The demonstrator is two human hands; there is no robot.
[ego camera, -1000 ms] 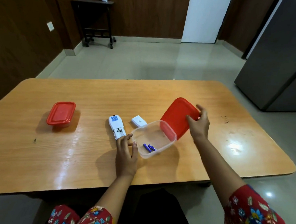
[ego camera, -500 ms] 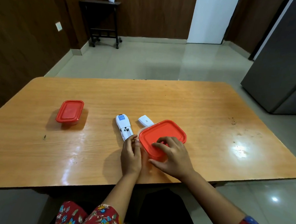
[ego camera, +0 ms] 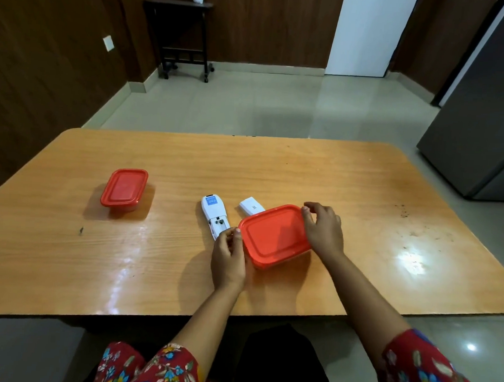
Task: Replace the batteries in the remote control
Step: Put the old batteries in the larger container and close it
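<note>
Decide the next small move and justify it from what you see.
Probably release the red lid, which sits on its box, and send the left hand to the other lidded box: the remote lies with its battery bay open, seemingly empty.

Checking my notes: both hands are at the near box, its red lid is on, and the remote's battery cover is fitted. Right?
No: the head view shows the battery cover lying on the table beside the remote, its compartment open. The rest holds.

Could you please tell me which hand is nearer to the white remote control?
Left. The left hand sits at the near end of the remote control, fingertips almost touching it; the right hand is farther right, at the right edge of the red-lidded box.
</note>
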